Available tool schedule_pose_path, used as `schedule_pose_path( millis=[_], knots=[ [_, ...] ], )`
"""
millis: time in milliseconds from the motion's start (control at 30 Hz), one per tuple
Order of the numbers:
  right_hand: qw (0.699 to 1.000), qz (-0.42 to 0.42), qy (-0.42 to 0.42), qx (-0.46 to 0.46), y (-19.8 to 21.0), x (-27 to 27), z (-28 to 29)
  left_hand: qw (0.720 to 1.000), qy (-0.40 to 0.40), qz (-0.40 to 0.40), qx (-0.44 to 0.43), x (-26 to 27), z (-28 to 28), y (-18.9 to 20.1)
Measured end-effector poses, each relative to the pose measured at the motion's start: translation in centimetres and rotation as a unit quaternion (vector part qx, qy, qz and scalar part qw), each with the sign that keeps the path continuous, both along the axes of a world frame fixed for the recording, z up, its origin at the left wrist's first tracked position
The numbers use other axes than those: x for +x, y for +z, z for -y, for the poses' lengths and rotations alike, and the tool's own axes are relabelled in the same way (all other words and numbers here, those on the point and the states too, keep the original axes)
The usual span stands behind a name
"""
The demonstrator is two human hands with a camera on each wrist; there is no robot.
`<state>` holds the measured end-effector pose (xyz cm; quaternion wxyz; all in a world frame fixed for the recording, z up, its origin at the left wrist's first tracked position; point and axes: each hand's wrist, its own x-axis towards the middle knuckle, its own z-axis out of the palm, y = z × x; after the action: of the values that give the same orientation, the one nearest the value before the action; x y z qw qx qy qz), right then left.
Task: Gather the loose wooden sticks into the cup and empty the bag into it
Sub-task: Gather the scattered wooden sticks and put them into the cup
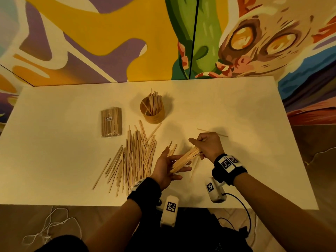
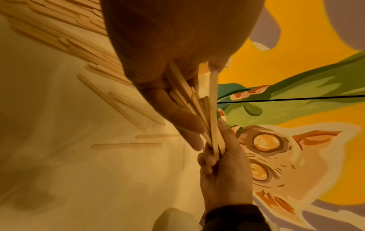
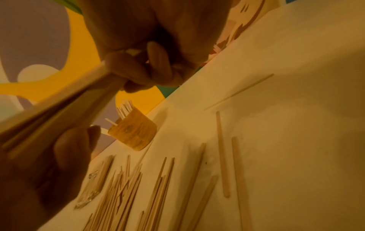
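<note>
White table (image 1: 236, 110), cup (image 1: 153, 115) (sticks inside), bag (image 1: 111, 121), loose sticks (image 1: 134, 157)

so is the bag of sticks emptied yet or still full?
Still full. The bag lies flat on the table, left of the cup, packed with sticks, neither hand touching it. Whether its seal is open cannot be told.

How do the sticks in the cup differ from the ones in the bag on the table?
The sticks in the cup stand on end, leaning and poking above the rim of the cup; the sticks in the bag lie flat on the table. Those in the cup are loose and uneven; those in the bag are packed tight and parallel inside a clear wrapper with a label. Both look like the same pale, flat wooden sticks.
</note>
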<state>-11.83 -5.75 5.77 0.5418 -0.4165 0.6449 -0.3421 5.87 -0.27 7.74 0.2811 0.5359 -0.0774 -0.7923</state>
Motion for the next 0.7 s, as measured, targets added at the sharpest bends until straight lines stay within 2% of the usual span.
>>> schedule_pose_path(
  millis=[267,433,633,700],
  knots=[
    [0.999,0.004,0.032,0.010,1.0,0.5,-0.1,0.996,-0.005,0.083,-0.039,-1.1,0.4,0.2],
    [0.999,-0.012,0.042,-0.004,1.1,1.0,-0.6,0.992,0.027,0.117,-0.048,-1.7,0.4,-0.4],
    [0.998,0.006,0.058,0.000,1.4,-0.1,0.0,0.997,-0.018,0.066,-0.030,-1.7,0.2,0.3],
    [0.998,0.014,0.063,0.003,1.6,-0.3,0.3,0.999,0.004,0.046,-0.015,-1.6,0.2,0.6]
  ],
)
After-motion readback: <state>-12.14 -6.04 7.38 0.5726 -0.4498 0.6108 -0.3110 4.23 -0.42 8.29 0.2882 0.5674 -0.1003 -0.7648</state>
